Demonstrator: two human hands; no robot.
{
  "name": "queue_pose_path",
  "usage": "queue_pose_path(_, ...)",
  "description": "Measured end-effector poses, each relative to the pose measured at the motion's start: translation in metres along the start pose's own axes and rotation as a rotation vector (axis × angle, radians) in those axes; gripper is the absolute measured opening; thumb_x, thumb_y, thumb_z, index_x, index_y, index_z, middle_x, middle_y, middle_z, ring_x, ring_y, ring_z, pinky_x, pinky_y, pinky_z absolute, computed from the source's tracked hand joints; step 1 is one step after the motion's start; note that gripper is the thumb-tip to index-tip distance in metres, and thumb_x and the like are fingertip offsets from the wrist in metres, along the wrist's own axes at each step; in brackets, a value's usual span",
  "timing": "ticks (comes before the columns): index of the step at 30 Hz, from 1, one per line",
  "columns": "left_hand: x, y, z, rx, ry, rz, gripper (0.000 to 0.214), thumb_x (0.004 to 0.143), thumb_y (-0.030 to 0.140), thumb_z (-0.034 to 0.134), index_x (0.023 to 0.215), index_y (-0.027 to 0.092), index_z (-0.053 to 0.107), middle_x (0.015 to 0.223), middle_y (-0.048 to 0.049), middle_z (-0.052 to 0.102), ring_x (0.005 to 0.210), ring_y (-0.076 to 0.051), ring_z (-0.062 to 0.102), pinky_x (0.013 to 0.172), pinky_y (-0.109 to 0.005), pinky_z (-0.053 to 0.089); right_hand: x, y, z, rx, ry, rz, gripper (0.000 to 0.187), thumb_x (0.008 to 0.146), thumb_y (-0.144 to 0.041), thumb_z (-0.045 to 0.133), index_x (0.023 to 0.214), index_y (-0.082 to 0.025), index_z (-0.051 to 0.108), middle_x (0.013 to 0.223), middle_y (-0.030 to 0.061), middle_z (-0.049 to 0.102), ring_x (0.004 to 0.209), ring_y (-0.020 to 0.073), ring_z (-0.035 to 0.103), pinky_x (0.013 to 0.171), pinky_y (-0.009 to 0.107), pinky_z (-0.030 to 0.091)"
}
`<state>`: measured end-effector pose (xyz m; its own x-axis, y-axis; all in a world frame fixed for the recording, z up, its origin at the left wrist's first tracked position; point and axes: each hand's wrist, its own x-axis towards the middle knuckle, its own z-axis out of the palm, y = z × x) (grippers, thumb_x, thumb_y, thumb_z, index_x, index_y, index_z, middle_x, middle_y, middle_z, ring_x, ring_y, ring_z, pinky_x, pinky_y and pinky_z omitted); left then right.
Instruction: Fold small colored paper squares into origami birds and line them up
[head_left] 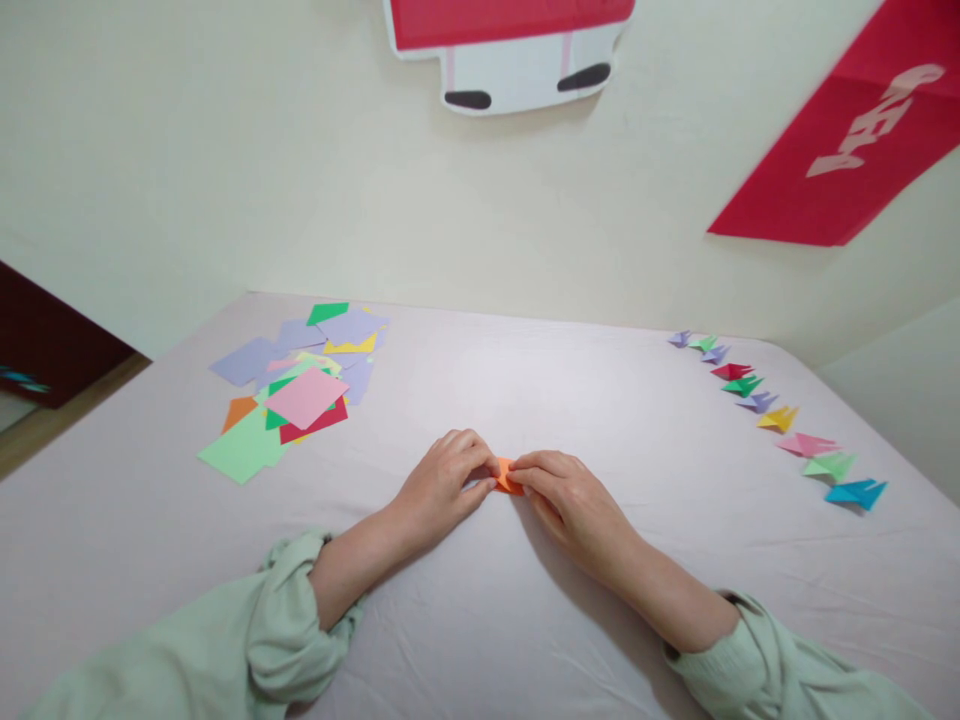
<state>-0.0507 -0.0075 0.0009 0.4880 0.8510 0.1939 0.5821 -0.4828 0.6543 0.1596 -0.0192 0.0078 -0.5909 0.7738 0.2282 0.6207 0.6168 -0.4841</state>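
A small folded piece of orange paper (507,478) lies on the cloth-covered surface between my two hands. My left hand (454,474) pinches its left side between thumb and fingers. On the other side, my right hand (566,492) has its fingertips closed on the paper's right part, covering it. Only the middle of the orange paper shows, so its full shape is hidden.
Loose coloured paper sheets (307,398) lie in a pile at the left. Along the right edge runs a row of several folded paper figures, a blue one (856,494) nearest. The pale cloth (487,370) reaches back to a wall (315,180).
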Motion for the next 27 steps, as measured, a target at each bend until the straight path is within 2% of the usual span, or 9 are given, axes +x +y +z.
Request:
queue_pose_path(10, 0.008, 0.006, 0.008, 0.022, 0.060, -0.105, 0.009, 0.086, 0.014, 0.057, 0.078, 0.019, 0.060, 0.089, -0.0027, 0.057, 0.089, -0.019, 0.051, 0.080, -0.034, 0.041, -0.001, 0.001, -0.002, -0.008, -0.015, -0.014, 0.025, 0.088, -0.005, 0.053, 0.101, -0.019, 0.069, 0.109, 0.0070, 0.070, 0.099, 0.0204, 0.063, 0.087, 0.036, 0.049)
queue_pose_path(20, 0.009, 0.005, 0.016, 0.100, 0.080, -0.129, 0.010, 0.084, 0.014, 0.056, 0.078, 0.020, 0.052, 0.091, -0.0016, 0.056, 0.092, -0.020, 0.050, 0.081, -0.035, 0.040, -0.005, 0.000, -0.002, -0.046, -0.010, -0.036, 0.023, 0.089, -0.005, 0.053, 0.102, -0.017, 0.069, 0.100, 0.0075, 0.072, 0.093, 0.0223, 0.064, 0.084, 0.038, 0.049)
queue_pose_path(27, 0.012, 0.005, 0.018, 0.160, 0.084, -0.139, 0.009, 0.084, 0.015, 0.056, 0.078, 0.020, 0.051, 0.088, -0.0012, 0.055, 0.090, -0.020, 0.049, 0.080, -0.034, 0.040, -0.005, -0.002, -0.006, -0.065, -0.029, -0.036, 0.030, 0.089, -0.004, 0.053, 0.111, -0.020, 0.066, 0.099, 0.0058, 0.072, 0.093, 0.0207, 0.065, 0.086, 0.038, 0.048)
